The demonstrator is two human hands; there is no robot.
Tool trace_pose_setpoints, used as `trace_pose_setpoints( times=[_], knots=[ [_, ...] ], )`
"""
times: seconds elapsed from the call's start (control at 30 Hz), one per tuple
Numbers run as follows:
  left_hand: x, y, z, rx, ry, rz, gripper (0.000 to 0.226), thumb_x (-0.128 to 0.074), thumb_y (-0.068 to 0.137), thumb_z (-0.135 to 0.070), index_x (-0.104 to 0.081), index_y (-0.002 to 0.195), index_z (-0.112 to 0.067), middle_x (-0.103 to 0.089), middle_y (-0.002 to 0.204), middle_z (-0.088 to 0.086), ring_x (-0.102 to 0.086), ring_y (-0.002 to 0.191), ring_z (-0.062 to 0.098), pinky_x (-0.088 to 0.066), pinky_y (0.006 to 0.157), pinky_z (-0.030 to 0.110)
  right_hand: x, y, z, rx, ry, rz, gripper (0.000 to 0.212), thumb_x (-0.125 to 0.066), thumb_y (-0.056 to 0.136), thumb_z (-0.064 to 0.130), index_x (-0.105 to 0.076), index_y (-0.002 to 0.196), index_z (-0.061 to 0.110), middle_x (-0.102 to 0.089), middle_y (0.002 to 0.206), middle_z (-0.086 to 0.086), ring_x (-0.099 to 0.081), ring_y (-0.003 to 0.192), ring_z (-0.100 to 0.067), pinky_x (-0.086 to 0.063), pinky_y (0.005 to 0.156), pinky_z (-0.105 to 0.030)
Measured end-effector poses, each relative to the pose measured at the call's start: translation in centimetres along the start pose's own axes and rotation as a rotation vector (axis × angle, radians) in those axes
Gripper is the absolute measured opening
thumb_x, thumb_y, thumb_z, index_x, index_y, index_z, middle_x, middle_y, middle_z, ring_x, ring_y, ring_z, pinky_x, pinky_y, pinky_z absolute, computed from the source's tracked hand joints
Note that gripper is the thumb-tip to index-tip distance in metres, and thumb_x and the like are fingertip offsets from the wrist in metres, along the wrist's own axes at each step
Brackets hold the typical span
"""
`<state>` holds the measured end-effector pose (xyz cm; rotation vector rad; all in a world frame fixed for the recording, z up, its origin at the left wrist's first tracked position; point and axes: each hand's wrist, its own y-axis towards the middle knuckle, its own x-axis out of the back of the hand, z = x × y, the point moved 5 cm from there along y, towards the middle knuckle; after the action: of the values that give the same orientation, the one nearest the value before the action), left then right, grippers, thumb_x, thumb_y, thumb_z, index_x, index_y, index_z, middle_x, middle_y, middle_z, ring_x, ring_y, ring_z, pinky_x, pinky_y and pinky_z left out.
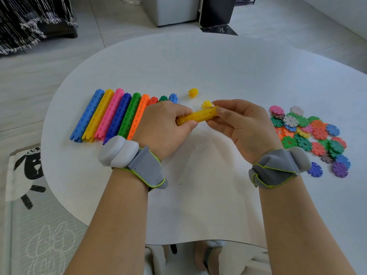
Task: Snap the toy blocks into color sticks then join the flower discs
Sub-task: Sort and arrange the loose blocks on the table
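A short yellow stick (200, 116) of snapped blocks hangs above the white table (218, 72). My left hand (162, 124) grips its left end and my right hand (238, 120) pinches its right end. One loose yellow block (207, 104) lies just behind the stick, another yellow block (193, 92) farther back. A row of finished color sticks (111, 114) lies on the left: blue, yellow, pink, dark blue, green, orange, and more partly hidden by my left hand. The pile of flower discs (309, 133) lies at the right.
Grey bands with white pods sit on both wrists. The table's near edge (198, 243) is close to my body. On the floor lie a sheep-print mat (25, 175) at the left and dark furniture (216, 12) at the back.
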<state>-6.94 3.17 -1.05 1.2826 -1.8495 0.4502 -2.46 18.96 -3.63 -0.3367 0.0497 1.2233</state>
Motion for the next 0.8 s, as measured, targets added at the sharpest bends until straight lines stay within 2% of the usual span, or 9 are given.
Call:
trace_pose_setpoints(
  times=[0.27, 0.43, 0.6, 0.8],
  knots=[
    [-0.19, 0.08, -0.3, -0.003, 0.009, 0.003, 0.022, -0.064, 0.084, -0.031, -0.071, 0.103, -0.023, -0.053, 0.078, -0.005, -0.045, 0.078, 0.012, -0.026, 0.066, 0.021, 0.24, -0.1, 0.12, 0.021, -0.062, 0.005, 0.013, -0.054, 0.092, 0.001, -0.064, 0.099, 0.002, -0.071, 0.086, -0.012, -0.07, 0.078, -0.023, -0.058, 0.072, -0.029],
    [-0.38, 0.01, -0.29, -0.001, 0.009, 0.03, 0.021, -0.063, 0.085, -0.031, -0.071, 0.103, -0.023, -0.044, 0.066, -0.013, -0.043, 0.074, 0.012, -0.024, 0.061, 0.022, 0.21, -0.06, 0.18, 0.029, -0.072, 0.036, 0.013, -0.053, 0.093, 0.0, -0.064, 0.1, 0.003, -0.072, 0.093, -0.011, -0.07, 0.083, -0.024, -0.058, 0.076, -0.031],
    [-0.48, -0.07, -0.11, -0.007, 0.007, 0.055, 0.023, -0.062, 0.086, -0.031, -0.069, 0.107, -0.023, -0.05, 0.077, -0.004, -0.044, 0.078, 0.013, -0.025, 0.064, 0.021, 0.07, 0.01, 0.05, 0.015, -0.075, 0.089, 0.016, -0.051, 0.093, -0.002, -0.063, 0.102, 0.003, -0.071, 0.101, -0.016, -0.07, 0.087, -0.028, -0.057, 0.077, -0.032],
    [-0.49, -0.07, -0.23, -0.028, -0.009, 0.051, 0.018, -0.062, 0.087, -0.028, -0.071, 0.102, -0.023, -0.051, 0.073, -0.003, -0.043, 0.075, 0.014, -0.025, 0.062, 0.025, -0.2, 0.04, 0.13, 0.035, -0.064, 0.125, 0.019, -0.045, 0.097, 0.002, -0.063, 0.1, 0.005, -0.071, 0.096, -0.016, -0.07, 0.089, -0.027, -0.057, 0.081, -0.035]
  ],
)
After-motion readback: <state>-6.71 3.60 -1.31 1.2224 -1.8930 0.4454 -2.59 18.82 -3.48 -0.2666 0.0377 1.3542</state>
